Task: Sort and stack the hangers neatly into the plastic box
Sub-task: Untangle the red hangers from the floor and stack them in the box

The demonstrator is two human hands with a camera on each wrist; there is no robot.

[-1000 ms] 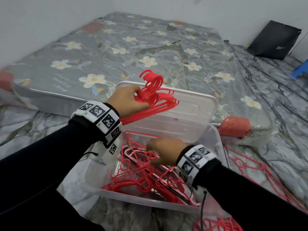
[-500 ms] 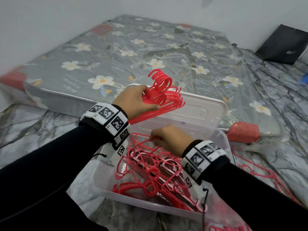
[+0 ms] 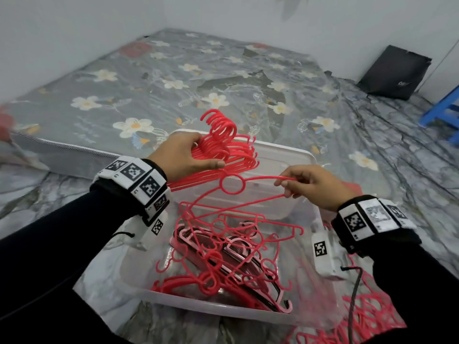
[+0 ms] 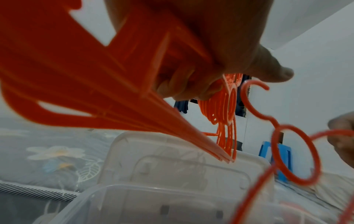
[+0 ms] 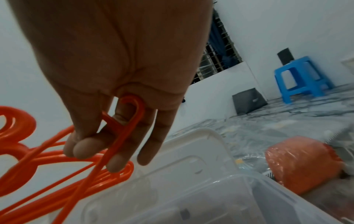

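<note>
R hand (image 3: 314, 186) now lifts one hanger (image 3: 232, 186) clear of box (image 3: 198, 305) — L hand (image 3: 183, 156) still grips bundle (image 3: 223, 145).

Those red hangers (image 3: 231, 187) are thin moulded plastic, smooth with a slight sheen, and the bundle (image 3: 223, 150) looks the same stuff. The plastic box (image 3: 198, 306) is clear, a bit cloudy, with glossy walls; its lid (image 3: 280, 165) is milky translucent plastic. The mattress (image 3: 173, 78) has floral cloth under a crinkly shiny plastic wrap. The floor (image 3: 29, 184) reads as polished marble-look tile. The blue stool (image 5: 300, 77) is glossy plastic.
</note>
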